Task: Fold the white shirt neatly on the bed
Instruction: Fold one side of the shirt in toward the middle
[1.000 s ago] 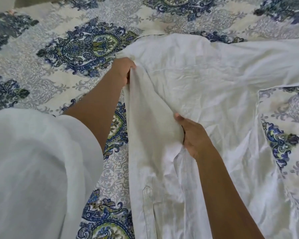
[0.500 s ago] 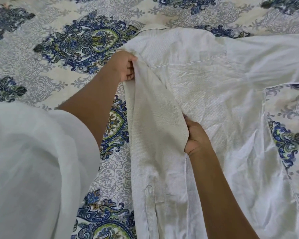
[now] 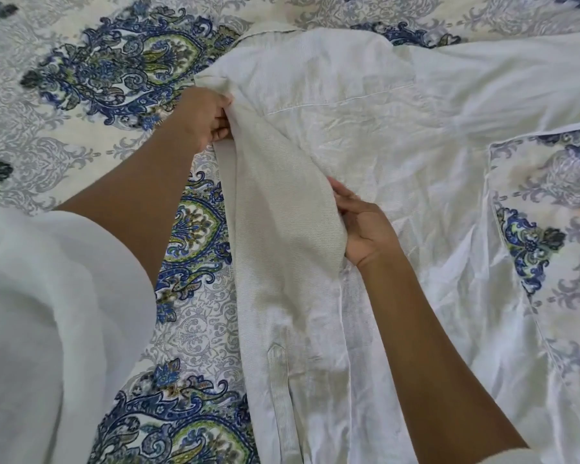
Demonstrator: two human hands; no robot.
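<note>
As the sleeve (image 3: 282, 202) flattened over the last second, the left hand (image 3: 203, 117) gripped its shoulder end and the right hand (image 3: 365, 232) pinched its inner edge. The white shirt (image 3: 399, 169) lay spread on the bed (image 3: 81, 128), its first side fold seemingly nearly set.

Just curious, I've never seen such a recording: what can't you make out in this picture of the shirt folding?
Head view only.
white shirt: lower end cut off by the bottom edge, far sleeve by the right edge.
left hand: fingertips partly hidden by the cloth it grips.
right hand: fingertips tucked under the fold it pinches.
bed: edges outside the frame.
</note>
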